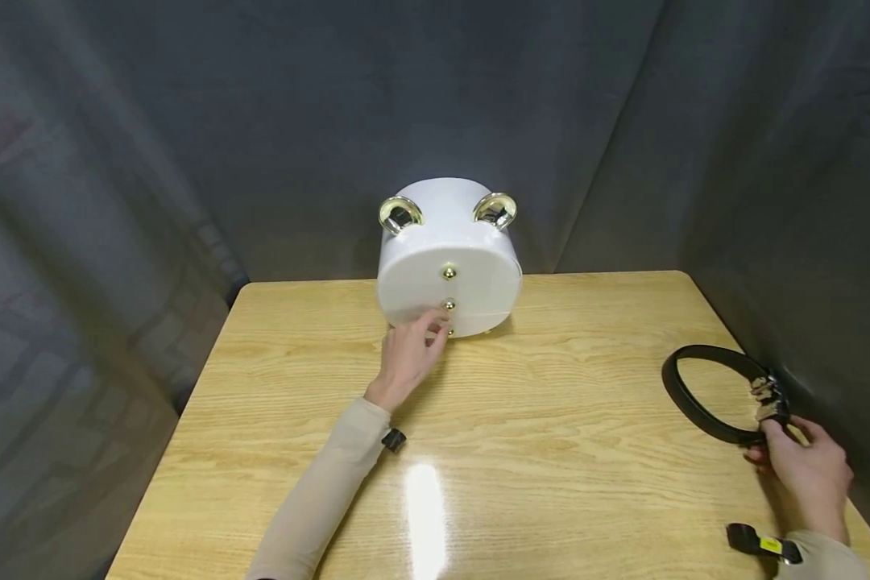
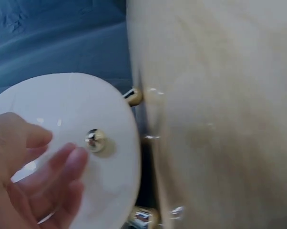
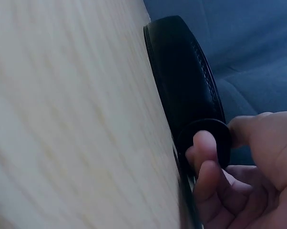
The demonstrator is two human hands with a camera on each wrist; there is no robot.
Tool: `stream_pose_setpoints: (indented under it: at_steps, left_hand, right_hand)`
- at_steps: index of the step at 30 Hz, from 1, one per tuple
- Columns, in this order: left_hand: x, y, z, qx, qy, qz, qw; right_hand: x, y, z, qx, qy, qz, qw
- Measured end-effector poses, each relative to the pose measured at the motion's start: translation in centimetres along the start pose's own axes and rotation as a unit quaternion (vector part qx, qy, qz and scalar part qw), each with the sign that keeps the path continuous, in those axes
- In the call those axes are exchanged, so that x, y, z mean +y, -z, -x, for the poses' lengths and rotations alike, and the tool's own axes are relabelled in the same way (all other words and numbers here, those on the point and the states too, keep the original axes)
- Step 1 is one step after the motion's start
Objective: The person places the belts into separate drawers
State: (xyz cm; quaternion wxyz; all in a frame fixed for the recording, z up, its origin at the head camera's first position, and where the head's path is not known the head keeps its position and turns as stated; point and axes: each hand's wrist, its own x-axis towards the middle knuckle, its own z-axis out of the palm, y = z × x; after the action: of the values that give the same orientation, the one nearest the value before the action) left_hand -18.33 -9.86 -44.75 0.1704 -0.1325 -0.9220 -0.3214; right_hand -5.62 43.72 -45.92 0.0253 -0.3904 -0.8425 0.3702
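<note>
A white rounded drawer box (image 1: 415, 280) with two gold ear-like pieces and a column of gold knobs stands at the back of the table. Just before its lower front is my left hand (image 1: 408, 354), fingers loosely bent and close to the knobs. In the left wrist view a gap shows between those fingertips and a round gold knob (image 2: 95, 140). Over at the right side lies a coiled black leather belt (image 1: 698, 415) with a metal buckle (image 1: 766, 392). My right hand (image 1: 812, 475) pinches the belt near the buckle, thumb and fingers on either side of the strap (image 3: 184, 76).
The wooden table (image 1: 551, 451) has its back edge against a dark grey curtain (image 1: 319, 145), which hangs along the sides too. The belt and right hand are close to the table's right edge. Small gold feet (image 2: 144, 217) support the box.
</note>
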Motion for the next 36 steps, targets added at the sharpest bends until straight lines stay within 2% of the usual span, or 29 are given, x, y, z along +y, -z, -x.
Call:
stream_pose_setpoints:
  at_steps: [2,5,8,11,13,16,20,23,29,34,36]
  left_hand:
    - [-0.2,-0.2,0.3,-0.029,-0.002,-0.023,0.9993]
    - [-0.5,-0.4,0.4,-0.062,-0.002,-0.031,0.9976]
    - [-0.7,-0.6,0.3,-0.084,-0.001,-0.022,0.9962]
    - [-0.9,-0.9,0.1,-0.088,-0.001,-0.006,0.9961]
    - [-1.0,-1.2,-0.1,-0.086,0.001,0.002,0.9963]
    - [-1.2,-1.5,-0.1,-0.081,0.005,0.009,0.9967]
    - [-1.3,-1.8,-0.1,-0.082,0.010,0.017,0.9964]
    - [-1.2,-1.8,-0.1,-0.083,0.017,0.028,0.9960]
    - [-1.3,-1.8,0.0,-0.078,0.026,0.033,0.9960]
    - [-1.3,-1.8,0.0,-0.077,0.027,0.035,0.9961]
    - [-1.3,-1.8,0.1,-0.079,0.027,0.039,0.9957]
  right_hand:
    - [0.1,-0.1,0.0,-0.003,-0.006,-0.011,0.9999]
    - [0.0,0.0,-0.1,-0.015,-0.005,-0.015,0.9998]
    - [-0.2,0.0,-0.4,-0.033,-0.014,-0.077,0.9964]
    - [-0.6,0.1,-0.8,-0.049,-0.044,-0.169,0.9835]
    - [-0.6,0.2,-1.1,-0.056,-0.061,-0.207,0.9749]
    - [-0.6,0.4,-1.2,-0.061,-0.082,-0.229,0.9681]
    - [-0.3,0.4,-1.3,-0.061,-0.090,-0.219,0.9696]
    - [-0.1,0.3,-1.3,-0.058,-0.077,-0.197,0.9756]
    - [-0.4,0.2,-0.8,-0.037,-0.073,-0.174,0.9813]
    - [-0.5,0.4,0.0,-0.048,-0.062,-0.144,0.9865]
    - [-0.6,0.4,0.3,-0.055,-0.064,-0.149,0.9852]
